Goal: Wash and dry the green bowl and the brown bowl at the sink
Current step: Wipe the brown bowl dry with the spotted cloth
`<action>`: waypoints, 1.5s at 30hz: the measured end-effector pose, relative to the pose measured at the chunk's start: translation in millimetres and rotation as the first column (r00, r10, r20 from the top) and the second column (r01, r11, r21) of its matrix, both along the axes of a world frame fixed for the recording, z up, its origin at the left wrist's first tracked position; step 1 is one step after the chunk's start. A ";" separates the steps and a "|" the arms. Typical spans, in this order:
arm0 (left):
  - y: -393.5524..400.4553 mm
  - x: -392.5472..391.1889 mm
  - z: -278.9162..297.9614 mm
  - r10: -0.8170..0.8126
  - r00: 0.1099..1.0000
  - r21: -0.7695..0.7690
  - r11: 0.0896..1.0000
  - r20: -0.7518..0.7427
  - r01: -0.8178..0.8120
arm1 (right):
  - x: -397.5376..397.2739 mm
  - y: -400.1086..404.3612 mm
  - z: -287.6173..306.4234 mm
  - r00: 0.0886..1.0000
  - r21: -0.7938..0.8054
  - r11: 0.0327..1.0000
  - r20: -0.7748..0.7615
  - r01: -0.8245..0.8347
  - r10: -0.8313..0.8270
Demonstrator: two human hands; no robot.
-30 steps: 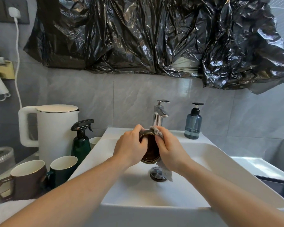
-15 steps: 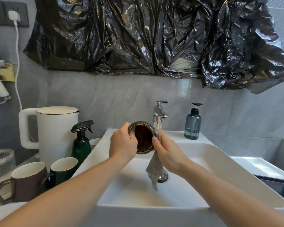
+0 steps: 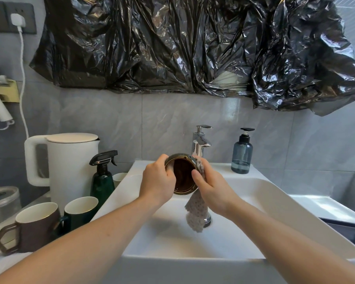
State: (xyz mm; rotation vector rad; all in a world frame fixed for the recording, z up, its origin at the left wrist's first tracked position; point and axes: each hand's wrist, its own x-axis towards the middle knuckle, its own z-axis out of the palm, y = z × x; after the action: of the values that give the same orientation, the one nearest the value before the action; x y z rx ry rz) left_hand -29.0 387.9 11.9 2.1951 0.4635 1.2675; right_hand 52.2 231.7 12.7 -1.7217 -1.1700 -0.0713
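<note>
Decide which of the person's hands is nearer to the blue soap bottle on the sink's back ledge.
Right. The right hand, holding the cloth against the brown bowl, is on the side of the soap bottle. The left hand grips the bowl's far side.

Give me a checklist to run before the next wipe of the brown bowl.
1. Left hand grips the brown bowl: ok.
2. Right hand holds the cloth against the bowl's rim: ok.
3. Bowl held over the sink: ok.
4. Faucet off, no stream visible: ok.
5. Bowl's inside dry: cannot tell.
6. Green bowl in sight: not ok, only mugs on the counter.
</note>
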 end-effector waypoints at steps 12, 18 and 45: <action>3.2 -2.2 -1.2 -0.060 0.985 0.239 0.966 -0.161 0.098 | 4.4 4.2 -1.6 0.994 -0.034 0.998 0.097 0.046 -0.042; -9.2 1.8 -3.7 0.000 0.985 0.285 0.957 -0.170 0.049 | 3.5 5.5 1.1 0.997 0.008 1.000 0.066 0.028 -0.029; -3.8 -3.3 1.2 0.001 0.996 0.275 0.961 -0.095 0.025 | 8.4 3.4 -2.8 0.984 -0.012 0.998 0.166 0.066 -0.063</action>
State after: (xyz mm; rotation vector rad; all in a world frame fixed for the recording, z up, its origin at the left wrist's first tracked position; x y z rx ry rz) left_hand -32.3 384.1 13.1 2.4940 0.3240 1.2916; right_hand 60.6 235.2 9.9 -1.7959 -1.2387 -0.2486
